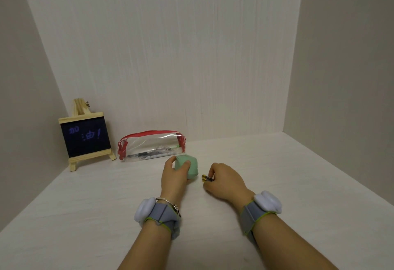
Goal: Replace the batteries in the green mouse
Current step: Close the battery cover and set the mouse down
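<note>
The green mouse (188,166) is in the middle of the white table, with my left hand (174,176) wrapped around its left side, thumb and fingers on its top. Just to its right my right hand (223,181) pinches small batteries (206,178) with gold ends, held low over the table. The batteries point toward the mouse and sit a short gap from it. Both wrists carry grey straps with white sensor pods.
A clear pencil case with red trim (151,145) lies just behind the mouse by the back wall. A small wooden easel with a chalkboard (86,135) stands at the back left. Walls close in the left, back and right sides of the table (85,216).
</note>
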Demonstrator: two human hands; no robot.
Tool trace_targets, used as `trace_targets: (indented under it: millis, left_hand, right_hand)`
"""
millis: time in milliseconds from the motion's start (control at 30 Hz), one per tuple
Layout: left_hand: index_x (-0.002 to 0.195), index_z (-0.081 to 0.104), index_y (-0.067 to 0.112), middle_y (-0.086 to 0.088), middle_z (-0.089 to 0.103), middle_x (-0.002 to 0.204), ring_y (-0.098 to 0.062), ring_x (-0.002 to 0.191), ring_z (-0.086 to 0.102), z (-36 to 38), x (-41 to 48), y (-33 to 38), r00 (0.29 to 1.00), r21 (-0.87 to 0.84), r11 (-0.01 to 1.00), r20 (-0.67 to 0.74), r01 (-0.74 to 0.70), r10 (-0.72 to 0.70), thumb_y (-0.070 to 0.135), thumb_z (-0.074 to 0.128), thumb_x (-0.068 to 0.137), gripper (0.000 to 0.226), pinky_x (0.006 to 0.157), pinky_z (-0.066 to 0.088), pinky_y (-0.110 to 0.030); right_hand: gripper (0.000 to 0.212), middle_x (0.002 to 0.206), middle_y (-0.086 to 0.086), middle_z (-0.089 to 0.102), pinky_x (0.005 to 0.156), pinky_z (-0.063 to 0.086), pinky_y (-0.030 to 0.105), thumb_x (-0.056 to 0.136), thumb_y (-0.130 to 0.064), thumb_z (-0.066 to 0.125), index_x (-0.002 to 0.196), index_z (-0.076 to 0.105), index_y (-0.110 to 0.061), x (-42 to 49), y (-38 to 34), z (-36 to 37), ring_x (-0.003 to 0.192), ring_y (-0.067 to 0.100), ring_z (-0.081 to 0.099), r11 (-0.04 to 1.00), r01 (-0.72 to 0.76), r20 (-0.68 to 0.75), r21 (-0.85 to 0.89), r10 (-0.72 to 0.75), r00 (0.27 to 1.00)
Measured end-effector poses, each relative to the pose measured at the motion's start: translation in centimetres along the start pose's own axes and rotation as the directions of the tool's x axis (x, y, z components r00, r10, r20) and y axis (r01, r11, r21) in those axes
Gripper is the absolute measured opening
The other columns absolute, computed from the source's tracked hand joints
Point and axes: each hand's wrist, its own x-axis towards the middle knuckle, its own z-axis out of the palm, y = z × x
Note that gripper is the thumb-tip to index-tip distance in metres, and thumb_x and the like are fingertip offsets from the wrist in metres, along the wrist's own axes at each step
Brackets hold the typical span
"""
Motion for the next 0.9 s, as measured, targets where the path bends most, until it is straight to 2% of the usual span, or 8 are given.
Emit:
trace_targets:
  millis: [167, 300, 400, 500, 567, 700, 800, 900]
  left_hand:
    - [0.139, 0.043, 0.012, -0.017, 0.056, 0.132, -0.032, 0.116, 0.058, 0.7, -0.4, 0.1, 0.997, 0.143, 0.989, 0.078, -0.031, 0.020, 0.024, 0.066, 0.085, 0.059, 0.100, 0.048, -0.046]
    - [0.139, 0.043, 0.014, -0.016, 0.055, 0.133, -0.033, 0.117, 0.057, 1.0, -0.6, -0.3, 0.992, 0.155, 0.988, 0.128, -0.007, -0.013, 0.028, 0.069, 0.083, 0.063, 0.100, 0.049, -0.047]
    - [0.141, 0.042, 0.013, -0.015, 0.053, 0.135, -0.032, 0.120, 0.056, 1.1, -0.7, -0.4, 0.989, 0.171, 0.985, 0.148, -0.004, -0.022, 0.034, 0.069, 0.079, 0.070, 0.102, 0.047, -0.046]
    - [0.143, 0.039, 0.014, -0.014, 0.052, 0.138, -0.032, 0.121, 0.056, 1.3, -0.6, -0.6, 0.983, 0.216, 0.976, 0.175, 0.012, -0.051, 0.047, 0.067, 0.061, 0.092, 0.102, 0.047, -0.046]
    - [0.144, 0.037, 0.014, -0.012, 0.053, 0.136, -0.029, 0.120, 0.056, 1.3, -1.2, 0.1, 0.978, 0.262, 0.965, 0.199, 0.014, -0.068, 0.043, 0.069, 0.057, 0.097, 0.103, 0.047, -0.043]
    - [0.132, 0.047, 0.011, -0.001, 0.055, 0.116, -0.021, 0.109, 0.055, 1.4, -1.7, 0.5, 0.965, 0.393, 0.918, 0.257, -0.051, -0.056, 0.013, 0.075, 0.074, 0.065, 0.092, 0.041, -0.023]
    - [0.124, 0.053, 0.012, -0.005, 0.061, 0.125, -0.024, 0.115, 0.057, 1.6, -1.7, 0.5, 0.964, 0.462, 0.878, 0.267, -0.121, -0.007, 0.014, 0.073, 0.076, 0.052, 0.087, 0.039, -0.020]
    - [0.125, 0.053, 0.014, -0.006, 0.062, 0.126, -0.025, 0.115, 0.058, 1.7, -1.7, 0.3, 0.962, 0.504, 0.849, 0.271, -0.157, 0.017, 0.024, 0.074, 0.076, 0.054, 0.085, 0.040, -0.020]
  right_hand:
    - [0.016, 0.096, 0.014, 0.055, 0.065, 0.033, 0.030, 0.084, -0.024, 0.052, 0.084, 0.046, -0.009, 0.7, 0.9, 0.4, 0.093, 0.034, 0.055, 0.989, -0.145, -0.136, 0.006, 0.144, 0.980]
    - [0.014, 0.096, 0.015, 0.054, 0.065, 0.031, 0.030, 0.088, -0.021, 0.047, 0.083, 0.043, -0.009, 1.0, 1.6, 0.4, 0.098, 0.035, 0.054, 0.976, -0.216, -0.197, -0.011, 0.210, 0.958]
    - [0.021, 0.108, 0.016, 0.057, 0.069, 0.032, 0.030, 0.091, -0.024, 0.046, 0.097, 0.051, -0.005, 1.0, 1.9, 0.3, 0.104, 0.034, 0.052, 0.965, -0.258, -0.225, -0.050, 0.241, 0.944]
    - [0.028, 0.112, 0.016, 0.056, 0.073, 0.036, 0.031, 0.091, -0.028, 0.047, 0.103, 0.052, -0.003, 0.9, 1.8, 0.1, 0.106, 0.034, 0.051, 0.960, -0.272, -0.219, -0.060, 0.253, 0.942]
    - [0.030, 0.113, 0.016, 0.056, 0.076, 0.039, 0.032, 0.090, -0.030, 0.049, 0.103, 0.051, -0.003, 0.9, 1.7, 0.0, 0.107, 0.034, 0.051, 0.959, -0.281, -0.207, -0.046, 0.266, 0.941]
    - [0.029, 0.113, 0.016, 0.054, 0.075, 0.037, 0.032, 0.086, -0.027, 0.050, 0.103, 0.051, -0.003, 0.7, 1.2, -0.1, 0.107, 0.034, 0.050, 0.952, -0.307, -0.201, -0.008, 0.299, 0.933]
    - [0.030, 0.113, 0.016, 0.054, 0.075, 0.037, 0.032, 0.083, -0.025, 0.050, 0.103, 0.050, -0.003, 0.6, 1.0, -0.2, 0.107, 0.034, 0.049, 0.947, -0.320, -0.196, 0.013, 0.316, 0.928]
    - [0.027, 0.114, 0.017, 0.053, 0.079, 0.040, 0.034, 0.083, -0.021, 0.049, 0.104, 0.050, -0.002, 0.7, 1.1, -0.3, 0.107, 0.034, 0.049, 0.947, -0.321, -0.179, 0.000, 0.316, 0.932]
